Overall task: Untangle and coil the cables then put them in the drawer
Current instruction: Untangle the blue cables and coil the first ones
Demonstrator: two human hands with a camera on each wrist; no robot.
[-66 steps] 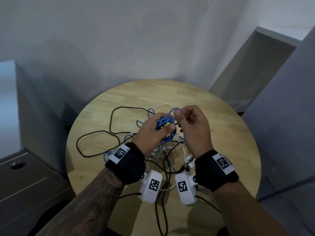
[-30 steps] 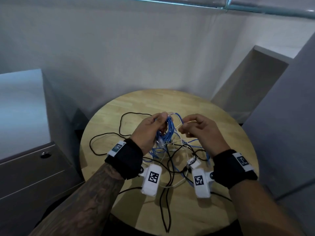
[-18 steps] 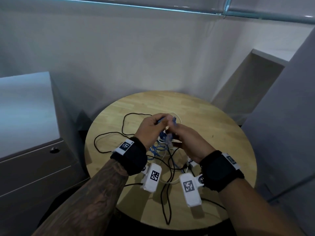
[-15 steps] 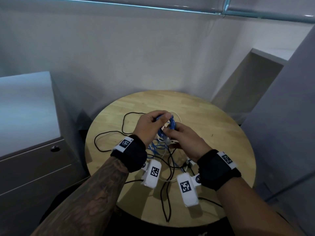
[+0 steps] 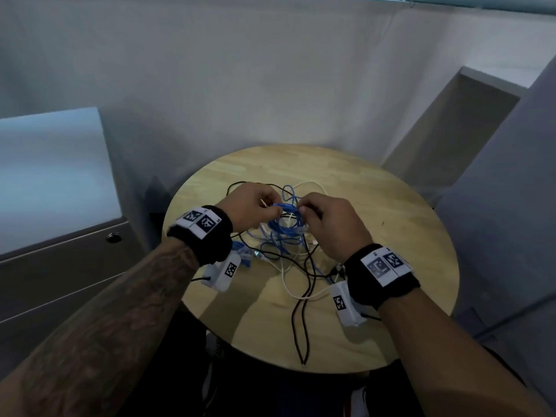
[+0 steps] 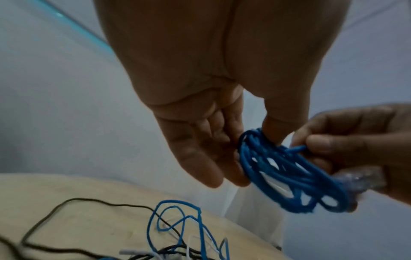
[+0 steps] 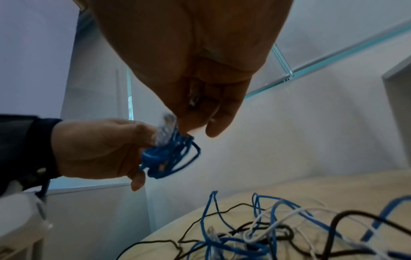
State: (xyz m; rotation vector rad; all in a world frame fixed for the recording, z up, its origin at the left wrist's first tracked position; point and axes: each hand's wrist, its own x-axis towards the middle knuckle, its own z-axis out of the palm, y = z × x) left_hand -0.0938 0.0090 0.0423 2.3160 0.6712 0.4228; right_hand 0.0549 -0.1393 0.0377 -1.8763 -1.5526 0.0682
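— Half a second back both hands sat bunched together over the knot; now they have drawn a little apart, with the blue coil [image 5: 287,209] stretched between them

— Who has hold of what?

— Left hand [image 5: 251,206] pinches one end of the coil between thumb and fingers [image 6: 200,158], which lie fairly straight along the loops. Right hand [image 5: 329,222] has its fingers [image 7: 198,119] curled in, clamped on the far end where the clear plug [image 6: 355,177] sits

— And the coil's long axis?

— Runs hand to hand, left to right across the body, held up off the counter [image 5: 391,206]. Below it the loose blue cable [image 5: 282,236] trails down into the tangle with the black cable [image 5: 302,320] and white cable [image 5: 288,281]

— So which hand does the next wrap?

— My guess is the right, since it holds the plug end and the free slack hangs nearer it; the left only has to keep the loops pinned. Drawer unit [image 5: 60,245] stands shut at the left, on the left hand's side, well apart from the coil
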